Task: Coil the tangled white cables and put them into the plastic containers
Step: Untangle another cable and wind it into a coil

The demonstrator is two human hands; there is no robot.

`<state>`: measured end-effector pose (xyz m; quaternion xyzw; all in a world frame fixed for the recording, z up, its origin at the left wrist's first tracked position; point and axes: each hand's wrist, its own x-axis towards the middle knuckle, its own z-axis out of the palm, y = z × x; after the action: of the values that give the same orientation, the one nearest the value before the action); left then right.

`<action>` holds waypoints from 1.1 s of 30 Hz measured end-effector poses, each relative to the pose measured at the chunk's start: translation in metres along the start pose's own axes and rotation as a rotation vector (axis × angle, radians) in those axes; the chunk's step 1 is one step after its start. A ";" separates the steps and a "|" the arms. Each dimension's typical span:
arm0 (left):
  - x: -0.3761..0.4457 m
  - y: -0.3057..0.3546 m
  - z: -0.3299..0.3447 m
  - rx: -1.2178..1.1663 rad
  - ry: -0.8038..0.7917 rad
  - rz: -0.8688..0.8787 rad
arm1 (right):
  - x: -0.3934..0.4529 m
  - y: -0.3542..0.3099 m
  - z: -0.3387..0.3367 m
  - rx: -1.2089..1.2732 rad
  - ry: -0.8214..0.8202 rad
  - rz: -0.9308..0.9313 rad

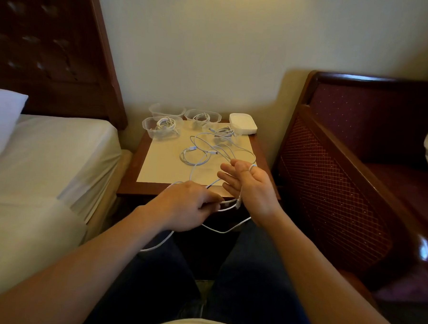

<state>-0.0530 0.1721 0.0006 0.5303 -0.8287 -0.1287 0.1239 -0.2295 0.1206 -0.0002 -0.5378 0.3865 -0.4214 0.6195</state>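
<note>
Between a bed (47,153) on one side and a dark red chair (357,157) on the other, a small wooden desk (132,184) is standing against a pale wall, with a sheet of paper (163,164) lying on its top. At the back of the desk, clear plastic containers (160,128) are sitting in a cluster, three of them already holding coiled cables and one at the far left looking empty; a white box (243,122) is resting just beside them.

One loose white cable (195,158) is lying in slack loops on the paper and trailing off the near edge toward the person's lap. The right hand (249,186) is being held upright over the near edge of the desk, palm turned inward, fingers (226,176) straight and relaxed, with the cable running round the thumb and down across the palm. The left hand (188,205) is hovering palm down just beside it, fingers curled and pinching the cable near what looks like its plug end.

By my reading, the step in hand is winding this cable into a coil round the right hand. To do it well, the left hand should be feeding the cable with light, even tension, laying each turn beside the last, while the right hand is staying firm and spread. The loops on the paper are crossing one another, so drawing slowly and shaking out any knot early seems wise.
</note>
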 end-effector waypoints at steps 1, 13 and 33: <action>-0.001 -0.002 -0.001 0.026 0.023 0.023 | 0.001 0.003 0.000 -0.108 -0.003 -0.012; 0.006 -0.020 -0.005 -0.489 0.487 0.017 | -0.014 0.013 -0.001 0.198 -0.613 0.447; -0.008 0.019 0.021 -0.725 -0.031 -0.333 | -0.008 -0.004 -0.004 0.090 -0.088 0.008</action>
<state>-0.0729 0.1885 -0.0126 0.5771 -0.6341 -0.4394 0.2679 -0.2364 0.1267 0.0031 -0.5256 0.3418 -0.4120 0.6612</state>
